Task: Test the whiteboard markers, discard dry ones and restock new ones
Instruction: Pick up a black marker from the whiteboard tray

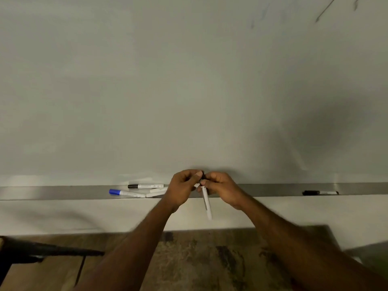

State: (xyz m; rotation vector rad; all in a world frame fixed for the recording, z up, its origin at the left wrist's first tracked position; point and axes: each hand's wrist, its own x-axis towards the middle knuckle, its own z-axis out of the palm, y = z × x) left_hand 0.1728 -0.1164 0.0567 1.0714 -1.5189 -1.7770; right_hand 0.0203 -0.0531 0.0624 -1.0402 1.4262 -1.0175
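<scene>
Fingers [192, 180] of my left hand [182, 186] pinch the black cap [202, 174] of a marker [206, 203]. My right hand [220, 186] grips the white barrel just below. It hangs before the tray [63, 193], where a blue-capped marker [126, 193] lies with others.

We see both arms stretched forward, the left hand [184, 185] and right hand [220, 185] meeting — fingers curled, both pinching one marker [206, 203].

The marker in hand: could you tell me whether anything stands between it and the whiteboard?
Nothing separate; the whiteboard behind is bare. Only the black cap, pinched by the left hand while the right hand grips the marker, seems to cover its tip.
</scene>
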